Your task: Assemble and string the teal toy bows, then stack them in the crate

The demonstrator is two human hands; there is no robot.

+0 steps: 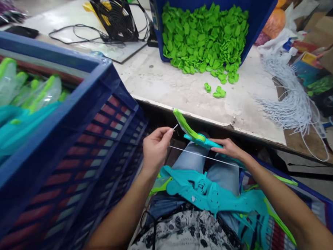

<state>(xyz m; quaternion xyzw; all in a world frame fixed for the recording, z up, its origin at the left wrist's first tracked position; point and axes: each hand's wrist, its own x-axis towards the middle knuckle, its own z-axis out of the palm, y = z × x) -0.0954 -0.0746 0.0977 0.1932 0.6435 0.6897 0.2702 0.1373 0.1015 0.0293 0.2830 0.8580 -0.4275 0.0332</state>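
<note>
My left hand (155,149) pinches the end of a thin white string (203,157) just below the table edge. The string runs rightward to a teal toy bow (208,142) with a lime green limb (186,125) that points up toward the table. My right hand (229,148) grips the teal middle of that bow. Both hands are above my lap, where several more teal and green bow parts (212,194) lie across my jeans.
A big blue crate (74,150) with bagged green-teal toys stands at my left. On the table (167,85) a tipped blue bin (255,5) spills small green plastic pieces (204,39); a bundle of white strings (291,98) lies at right, a black fan (116,17) behind.
</note>
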